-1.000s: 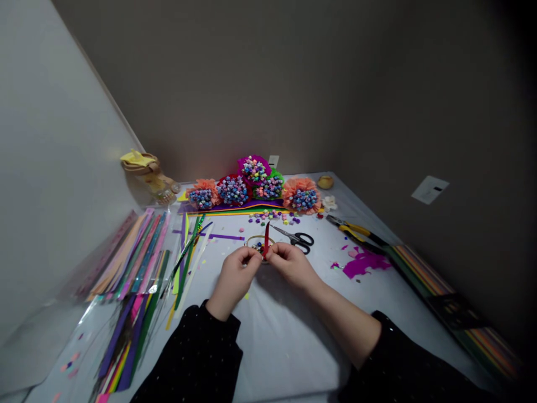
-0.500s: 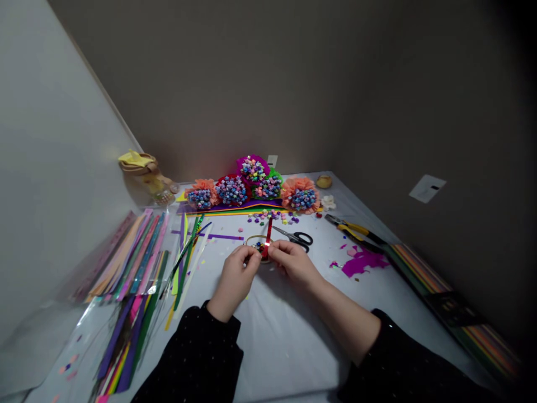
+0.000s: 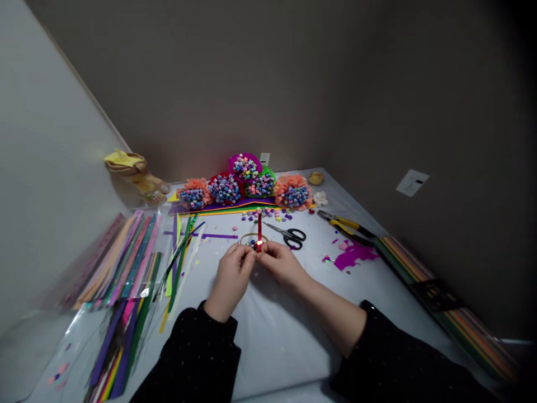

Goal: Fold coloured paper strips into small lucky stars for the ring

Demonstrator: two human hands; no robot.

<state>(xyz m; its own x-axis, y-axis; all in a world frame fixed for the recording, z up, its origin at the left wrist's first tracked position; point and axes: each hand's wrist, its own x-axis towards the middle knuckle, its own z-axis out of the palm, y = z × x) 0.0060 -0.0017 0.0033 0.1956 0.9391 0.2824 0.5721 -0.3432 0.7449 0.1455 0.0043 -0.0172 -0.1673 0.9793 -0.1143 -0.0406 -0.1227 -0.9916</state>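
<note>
Both my hands are close together at the middle of the table. My left hand [image 3: 231, 274] pinches the near edge of a thin gold hoop [image 3: 253, 239], which holds small coloured paper stars. My right hand [image 3: 281, 264] pinches a shiny red paper strip [image 3: 259, 230] that stands upright from the hoop. The fingers hide the hoop's near part and the strip's lower end. Black-handled scissors [image 3: 289, 236] lie just beyond my right hand.
Crepe-paper bouquets of paper stars [image 3: 245, 184] line the back, with loose stars [image 3: 264, 214] before them. Plastic sleeves of coloured strips [image 3: 121, 263] lie left. Yellow-handled pliers [image 3: 344, 225] and magenta paper scraps [image 3: 353, 256] lie right. Walls close the far sides.
The red strip stands a little straighter and my hands stay close around the hoop. The whole scene sits slightly further left and higher in the view.
</note>
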